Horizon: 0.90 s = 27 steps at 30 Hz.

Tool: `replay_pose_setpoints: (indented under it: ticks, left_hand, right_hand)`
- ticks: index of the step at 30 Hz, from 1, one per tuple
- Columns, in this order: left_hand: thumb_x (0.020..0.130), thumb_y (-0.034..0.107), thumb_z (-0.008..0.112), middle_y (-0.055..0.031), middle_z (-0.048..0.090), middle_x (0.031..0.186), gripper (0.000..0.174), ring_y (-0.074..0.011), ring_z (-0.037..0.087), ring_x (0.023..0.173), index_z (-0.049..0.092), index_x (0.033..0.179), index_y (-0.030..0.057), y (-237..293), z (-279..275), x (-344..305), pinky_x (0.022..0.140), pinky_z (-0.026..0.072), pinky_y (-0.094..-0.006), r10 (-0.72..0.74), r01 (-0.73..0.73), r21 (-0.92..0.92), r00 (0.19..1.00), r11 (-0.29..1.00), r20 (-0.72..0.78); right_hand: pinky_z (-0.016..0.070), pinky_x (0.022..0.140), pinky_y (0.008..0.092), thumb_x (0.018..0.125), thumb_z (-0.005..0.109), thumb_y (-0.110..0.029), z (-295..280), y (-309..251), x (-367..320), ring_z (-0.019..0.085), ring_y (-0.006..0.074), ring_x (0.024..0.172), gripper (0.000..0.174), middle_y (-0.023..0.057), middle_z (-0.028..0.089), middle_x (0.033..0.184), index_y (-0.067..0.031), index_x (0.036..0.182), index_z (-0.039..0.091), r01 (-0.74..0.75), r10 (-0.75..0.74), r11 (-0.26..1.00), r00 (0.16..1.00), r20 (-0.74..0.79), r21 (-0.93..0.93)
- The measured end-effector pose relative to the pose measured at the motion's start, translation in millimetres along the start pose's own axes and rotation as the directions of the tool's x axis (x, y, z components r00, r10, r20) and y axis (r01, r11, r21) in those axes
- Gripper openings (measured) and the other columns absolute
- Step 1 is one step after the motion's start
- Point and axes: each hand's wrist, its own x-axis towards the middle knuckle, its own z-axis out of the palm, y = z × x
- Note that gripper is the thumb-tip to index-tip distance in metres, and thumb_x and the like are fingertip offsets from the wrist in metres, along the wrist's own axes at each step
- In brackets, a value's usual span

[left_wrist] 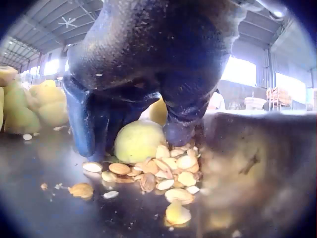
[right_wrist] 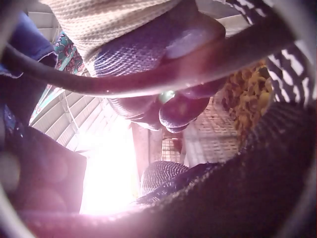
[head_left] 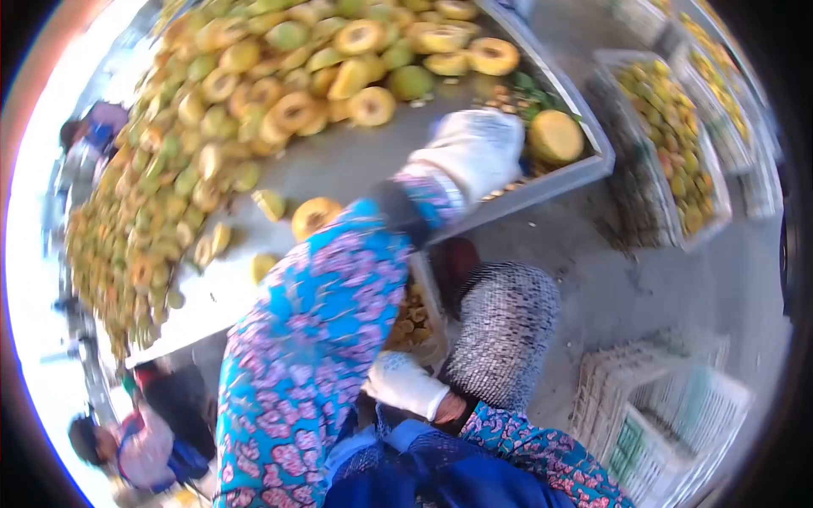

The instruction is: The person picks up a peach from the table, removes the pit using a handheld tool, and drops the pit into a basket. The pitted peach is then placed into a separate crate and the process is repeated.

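My left hand (head_left: 470, 157), in a white glove with a dark blue palm, reaches down into the near right corner of the tray. In the left wrist view its straight fingers (left_wrist: 81, 119) and thumb point down on either side of a yellow-green fruit (left_wrist: 141, 141). Almond-shaped pits (left_wrist: 148, 173) lie heaped in front of this fruit, right at the thumb tip. My right hand (head_left: 406, 385), also gloved, is low beside my lap near a crate. Its fingers (right_wrist: 183, 109) are curled, with a small pale-green spot between them; I cannot tell whether it grips something.
Cut fruit halves (head_left: 288, 110) cover much of the metal tray (head_left: 529, 203). Another half (head_left: 556, 135) sits in its corner. A crate of fruit pieces (head_left: 436, 309) stands below. Filled crates (head_left: 669, 148) and stacked crates (head_left: 660, 415) are at the right. People (head_left: 140, 449) work at the left.
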Motion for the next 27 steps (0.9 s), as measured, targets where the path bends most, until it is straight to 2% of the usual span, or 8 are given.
replay_pose_setpoints:
  ticks: [5,8,11,15,18,22,24,27]
  left_hand:
    - [0.073,0.028,0.069,-0.0212,0.067,0.098,0.039,-0.0311,0.067,0.091,0.064,0.098,-0.0018,-4,-16,-13,0.080,0.0527,-0.0395,-0.159,0.155,-0.119,0.987,0.981,-0.031]
    - [0.076,0.022,0.067,-0.0181,0.066,0.101,0.044,-0.0245,0.066,0.091,0.060,0.112,-0.0034,-24,-42,-47,0.080,0.0530,-0.0352,-0.259,0.172,-0.449,0.956,0.877,-0.141]
    - [0.085,0.024,0.065,-0.0114,0.059,0.120,0.056,-0.0241,0.060,0.106,0.046,0.132,-0.0008,-63,-37,-105,0.090,0.0502,-0.0392,-0.186,-0.056,-0.992,0.979,0.117,-0.077]
    - [0.095,0.033,0.054,-0.0195,0.044,0.138,0.060,-0.0351,0.041,0.131,0.033,0.140,-0.0016,-90,5,-198,0.109,0.0352,-0.0492,-0.257,-0.285,-0.804,0.951,-0.521,-0.171]
    - [0.094,0.033,0.055,-0.0230,0.040,0.140,0.066,-0.0382,0.038,0.132,0.029,0.140,-0.0053,-61,8,-265,0.111,0.0330,-0.0500,-0.480,-0.481,-0.702,0.849,-0.525,-0.223]
    - [0.096,0.029,0.052,-0.0177,0.055,0.124,0.046,-0.0324,0.054,0.117,0.044,0.130,-0.0014,-39,27,-336,0.103,0.0438,-0.0474,-0.675,-0.600,-0.556,0.733,-0.576,-0.092]
    - [0.096,0.028,0.052,-0.0176,0.055,0.124,0.044,-0.0323,0.054,0.117,0.045,0.128,-0.0018,-28,38,-365,0.103,0.0443,-0.0466,-0.738,-0.665,-0.568,0.660,-0.486,-0.142]
    - [0.097,0.026,0.050,-0.0175,0.054,0.124,0.041,-0.0320,0.054,0.116,0.046,0.126,-0.0023,-15,51,-394,0.102,0.0453,-0.0448,-0.770,-0.733,-0.529,0.602,-0.427,-0.212]
  right_hand:
    - [0.0523,0.066,0.0448,0.086,0.058,-0.030,62,41,10,0.064,0.0375,0.074,0.032,0.0201,0.063,0.077,0.0022,0.086,0.060,0.184,-0.201,0.977,0.966,-0.162,-0.111]
    - [0.0510,0.066,0.0467,0.087,0.059,-0.028,20,9,2,0.064,0.0398,0.075,0.035,0.0224,0.063,0.077,0.0028,0.102,0.052,0.067,-0.068,0.998,0.988,-0.141,-0.006]
    - [0.0500,0.067,0.0497,0.089,0.057,-0.027,27,15,7,0.063,0.0428,0.077,0.037,0.0255,0.063,0.079,0.0036,0.106,0.047,0.004,0.005,0.999,0.985,-0.173,0.054]
    - [0.0495,0.068,0.0507,0.090,0.057,-0.028,25,18,12,0.062,0.0450,0.077,0.033,0.0279,0.062,0.080,0.0020,0.101,0.051,-0.059,0.087,0.991,0.963,-0.253,0.117]
    - [0.0488,0.059,0.0437,0.089,0.060,-0.026,15,14,8,0.063,0.0375,0.066,0.029,0.0209,0.063,0.075,0.0000,0.099,0.054,-0.038,0.107,0.970,0.954,-0.281,0.240]
    - [0.0422,0.049,0.0282,0.088,0.061,-0.014,-6,-16,-1,0.051,0.0090,0.055,0.018,0.0029,0.056,0.069,0.0000,0.099,0.056,-0.048,0.276,0.819,0.907,-0.318,0.572]
    - [0.0417,0.048,0.0280,0.090,0.059,-0.011,-27,-63,-11,0.050,0.0093,0.054,0.016,0.0028,0.057,0.068,-0.0003,0.102,0.056,-0.033,0.329,0.709,0.899,-0.289,0.704]
    - [0.0430,0.047,0.0298,0.091,0.058,-0.013,-15,-89,-7,0.055,0.0108,0.054,0.015,0.0051,0.056,0.064,-0.0030,0.102,0.055,0.162,-0.018,0.941,0.901,-0.434,0.297]
